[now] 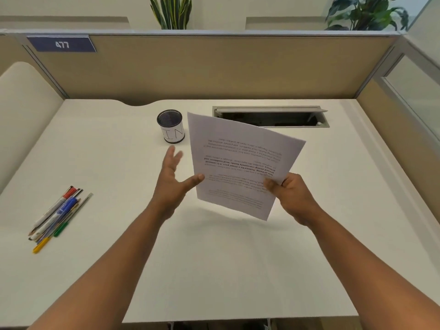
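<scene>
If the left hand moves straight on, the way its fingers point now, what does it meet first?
Probably the black mesh pen cup, just beyond the fingers of the left hand; nothing lies between them. Height is unclear, so it might pass above the cup.

Right hand [291, 195] pinches printed sheet [240, 163] at its near right edge, thumb on top, sheet lifted off desk [214, 258], tilted, text upside down to camera. Left hand [172, 179] open, fingers spread, thumb tip touching sheet's left edge. Mesh pen cup [171, 126] marked "IN" just behind left hand. Pile of pens [58, 216] far left on desk. Open cable hatch [270, 116] behind sheet. Partition label [62, 44] reads 477.
</scene>
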`<control>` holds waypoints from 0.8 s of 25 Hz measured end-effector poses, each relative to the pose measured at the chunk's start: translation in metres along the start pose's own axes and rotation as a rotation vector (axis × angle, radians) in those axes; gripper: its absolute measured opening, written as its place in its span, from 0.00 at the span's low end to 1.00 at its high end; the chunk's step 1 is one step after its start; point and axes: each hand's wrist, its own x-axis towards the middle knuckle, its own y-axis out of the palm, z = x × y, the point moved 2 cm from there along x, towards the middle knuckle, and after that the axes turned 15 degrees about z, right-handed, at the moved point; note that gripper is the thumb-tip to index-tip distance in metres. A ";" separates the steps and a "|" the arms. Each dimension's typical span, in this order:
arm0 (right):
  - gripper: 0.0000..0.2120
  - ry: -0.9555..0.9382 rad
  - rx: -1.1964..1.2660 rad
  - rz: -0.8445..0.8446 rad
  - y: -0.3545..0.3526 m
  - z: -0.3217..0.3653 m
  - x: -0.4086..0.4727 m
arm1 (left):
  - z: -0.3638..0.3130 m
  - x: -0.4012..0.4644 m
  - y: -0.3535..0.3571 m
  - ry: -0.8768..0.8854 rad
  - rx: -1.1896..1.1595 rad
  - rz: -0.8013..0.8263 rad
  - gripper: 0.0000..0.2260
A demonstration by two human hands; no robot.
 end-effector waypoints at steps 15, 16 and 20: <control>0.09 -0.050 -0.112 -0.238 0.028 -0.040 -0.001 | -0.002 -0.014 0.055 0.166 0.056 -0.134 0.17; 0.10 -0.053 -0.105 -0.243 0.033 -0.042 -0.002 | 0.000 -0.015 0.060 0.169 0.051 -0.143 0.17; 0.10 -0.019 -0.120 -0.229 0.045 -0.051 -0.002 | 0.012 -0.016 0.074 0.108 -0.051 -0.158 0.16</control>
